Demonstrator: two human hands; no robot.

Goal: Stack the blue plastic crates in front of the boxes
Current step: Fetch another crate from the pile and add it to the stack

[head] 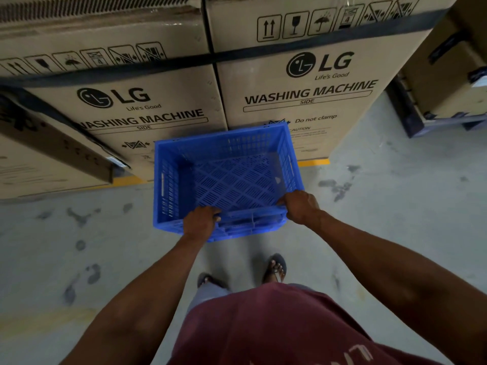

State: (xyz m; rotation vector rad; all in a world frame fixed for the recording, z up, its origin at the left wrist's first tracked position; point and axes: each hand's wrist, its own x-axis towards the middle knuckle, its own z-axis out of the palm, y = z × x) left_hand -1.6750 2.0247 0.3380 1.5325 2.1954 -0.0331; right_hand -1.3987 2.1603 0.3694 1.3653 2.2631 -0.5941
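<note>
A blue plastic crate (232, 177) with slotted walls and an empty lattice floor is in front of two tall cardboard washing-machine boxes (311, 98). My left hand (200, 222) grips the crate's near rim at its left part, fingers curled over the edge. At the near right corner of the same rim, my right hand (299, 206) holds on. Whether the crate rests on the floor or on another crate below it is hidden from this angle. The crate's far wall stands close to the boxes.
A slanted cardboard box (55, 143) leans at the left. More cartons on a dark pallet (442, 101) stand at the right. A yellow floor line (315, 162) runs along the boxes' base. Grey concrete floor (395, 196) lies around, and my sandalled feet (275, 267) stand behind the crate.
</note>
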